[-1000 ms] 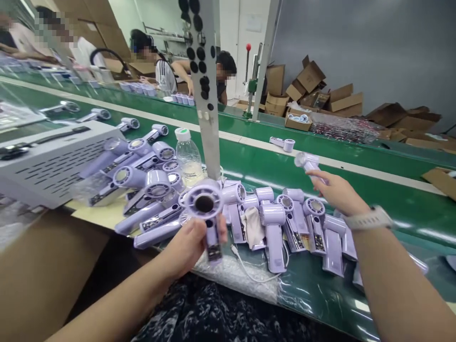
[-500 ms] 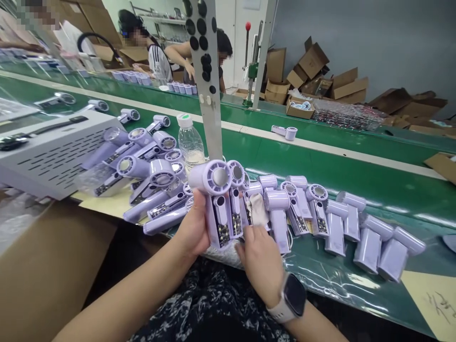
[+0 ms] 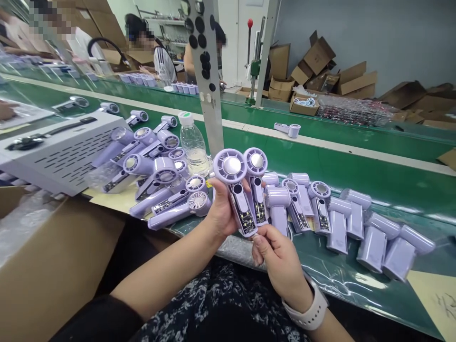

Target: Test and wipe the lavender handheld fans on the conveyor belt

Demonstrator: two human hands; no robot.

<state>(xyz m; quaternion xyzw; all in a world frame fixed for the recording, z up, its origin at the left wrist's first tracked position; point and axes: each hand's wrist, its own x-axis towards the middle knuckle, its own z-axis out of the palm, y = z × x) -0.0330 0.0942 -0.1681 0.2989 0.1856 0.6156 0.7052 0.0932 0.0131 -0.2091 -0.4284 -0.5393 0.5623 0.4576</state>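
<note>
My left hand (image 3: 223, 209) is closed around a lilac handheld fan (image 3: 244, 216), held upright with its round grille towards me and its circuit board bare in the handle. A second lilac fan (image 3: 255, 161) stands up right behind it, apparently in the same grip. My right hand (image 3: 276, 254) pinches at the lower end of the front fan's handle; what lies between the fingertips is too small to make out. Rows of similar fans (image 3: 337, 232) lie to the right, some with their boards showing. More fans (image 3: 167, 216) are heaped on the left.
A water bottle (image 3: 194, 152) stands behind the left heap, near a grey metal post (image 3: 210, 95). At the left sits a slotted metal box (image 3: 78, 152). One fan (image 3: 288, 129) lies on the green belt (image 3: 320, 152). Co-workers sit across the line; cardboard boxes (image 3: 317, 59) are piled behind.
The held fans have shifted right and turned to face me. My right hand has gone from a whitish cloth-like piece beside the fans to the front fan's lower end; that piece is out of sight.
</note>
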